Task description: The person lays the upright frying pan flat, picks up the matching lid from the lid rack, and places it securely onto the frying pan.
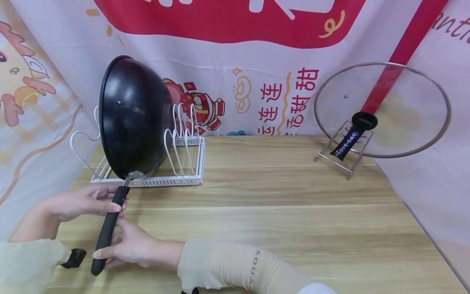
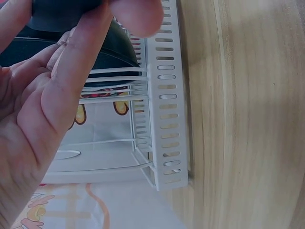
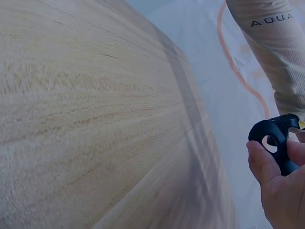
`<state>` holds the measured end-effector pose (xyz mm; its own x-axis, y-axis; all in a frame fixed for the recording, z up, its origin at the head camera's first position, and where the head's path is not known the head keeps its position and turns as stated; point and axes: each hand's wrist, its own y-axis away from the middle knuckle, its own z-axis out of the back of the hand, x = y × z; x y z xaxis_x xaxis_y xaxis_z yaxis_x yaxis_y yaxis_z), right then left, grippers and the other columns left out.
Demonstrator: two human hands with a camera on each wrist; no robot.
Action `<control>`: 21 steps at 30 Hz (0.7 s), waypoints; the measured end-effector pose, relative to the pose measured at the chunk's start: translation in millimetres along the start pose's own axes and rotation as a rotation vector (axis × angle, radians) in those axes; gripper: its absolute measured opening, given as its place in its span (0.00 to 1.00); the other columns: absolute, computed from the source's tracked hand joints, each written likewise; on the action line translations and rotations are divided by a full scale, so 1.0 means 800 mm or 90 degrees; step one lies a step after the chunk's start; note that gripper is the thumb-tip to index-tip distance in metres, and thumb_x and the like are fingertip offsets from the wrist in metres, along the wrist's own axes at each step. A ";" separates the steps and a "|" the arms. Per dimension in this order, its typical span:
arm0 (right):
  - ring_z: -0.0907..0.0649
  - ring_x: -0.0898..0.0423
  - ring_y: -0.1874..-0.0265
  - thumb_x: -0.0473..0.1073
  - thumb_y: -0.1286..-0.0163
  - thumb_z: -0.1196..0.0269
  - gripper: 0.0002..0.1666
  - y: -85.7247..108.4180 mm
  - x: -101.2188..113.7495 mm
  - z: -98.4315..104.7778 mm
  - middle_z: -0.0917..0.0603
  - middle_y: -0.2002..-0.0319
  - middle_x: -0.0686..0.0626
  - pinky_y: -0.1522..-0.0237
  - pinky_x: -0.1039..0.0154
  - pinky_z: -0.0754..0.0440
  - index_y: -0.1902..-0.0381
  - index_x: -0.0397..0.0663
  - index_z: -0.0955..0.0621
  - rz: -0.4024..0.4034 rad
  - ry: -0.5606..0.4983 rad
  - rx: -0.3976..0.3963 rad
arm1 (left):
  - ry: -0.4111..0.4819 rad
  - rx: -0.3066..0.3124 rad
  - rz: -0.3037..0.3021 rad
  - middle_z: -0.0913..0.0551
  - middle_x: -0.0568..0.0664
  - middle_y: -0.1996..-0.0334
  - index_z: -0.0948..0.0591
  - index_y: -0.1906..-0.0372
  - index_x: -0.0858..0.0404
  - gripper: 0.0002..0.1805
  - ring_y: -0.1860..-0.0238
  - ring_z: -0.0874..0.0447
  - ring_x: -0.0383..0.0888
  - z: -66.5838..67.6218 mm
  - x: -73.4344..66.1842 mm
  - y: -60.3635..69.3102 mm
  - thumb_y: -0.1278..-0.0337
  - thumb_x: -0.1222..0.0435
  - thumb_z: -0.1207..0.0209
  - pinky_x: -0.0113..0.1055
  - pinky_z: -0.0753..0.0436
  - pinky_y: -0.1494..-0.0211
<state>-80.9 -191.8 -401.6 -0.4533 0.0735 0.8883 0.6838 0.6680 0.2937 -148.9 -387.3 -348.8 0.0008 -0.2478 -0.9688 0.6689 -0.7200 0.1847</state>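
Observation:
A black wok stands tilted on its side in the white wire rack, its rounded underside facing right. Its long black handle points down toward the front. My left hand pinches the handle near the wok end, thumb on top and fingers behind. Closer to the handle's tip, my right hand grips it between thumb and fingers. In the left wrist view, the left hand covers part of the wok. The right wrist view shows the right hand at the handle's holed end.
At the back right, a large glass lid with a black knob leans in a small metal stand. Wood-grain table surface stretches between stand and rack. A printed cloth hangs behind.

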 end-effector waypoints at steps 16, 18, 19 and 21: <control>0.11 0.37 0.66 0.17 0.37 0.37 0.35 0.001 0.005 0.004 0.20 0.72 0.49 0.66 0.53 0.11 0.42 0.58 0.26 0.004 -0.006 0.003 | -0.006 -0.007 -0.023 0.15 0.48 0.52 0.22 0.42 0.54 0.24 0.51 0.15 0.41 -0.002 -0.001 -0.002 0.29 0.82 0.53 0.35 0.15 0.47; 0.11 0.37 0.67 0.17 0.37 0.36 0.35 0.002 0.006 0.004 0.20 0.73 0.49 0.67 0.53 0.11 0.43 0.59 0.26 0.006 -0.006 0.003 | -0.011 -0.009 -0.020 0.15 0.48 0.52 0.22 0.42 0.54 0.24 0.51 0.15 0.41 -0.002 -0.002 -0.002 0.28 0.82 0.53 0.35 0.15 0.47; 0.11 0.37 0.67 0.17 0.38 0.36 0.36 0.003 0.007 0.004 0.20 0.73 0.49 0.68 0.54 0.11 0.44 0.60 0.26 0.008 -0.006 0.002 | -0.014 -0.010 -0.019 0.15 0.48 0.52 0.22 0.42 0.53 0.24 0.51 0.15 0.41 -0.002 -0.003 -0.002 0.28 0.82 0.53 0.35 0.15 0.47; 0.11 0.37 0.68 0.17 0.38 0.36 0.36 0.004 0.009 0.004 0.19 0.74 0.49 0.69 0.54 0.11 0.44 0.61 0.25 0.008 -0.004 -0.001 | -0.020 -0.014 -0.015 0.15 0.48 0.51 0.22 0.42 0.53 0.24 0.51 0.15 0.41 -0.002 -0.004 -0.001 0.28 0.81 0.53 0.35 0.15 0.47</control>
<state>-83.6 -186.5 -395.7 -0.4486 0.0865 0.8895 0.6904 0.6656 0.2834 -148.1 -384.5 -346.1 -0.0380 -0.2520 -0.9670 0.6842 -0.7118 0.1586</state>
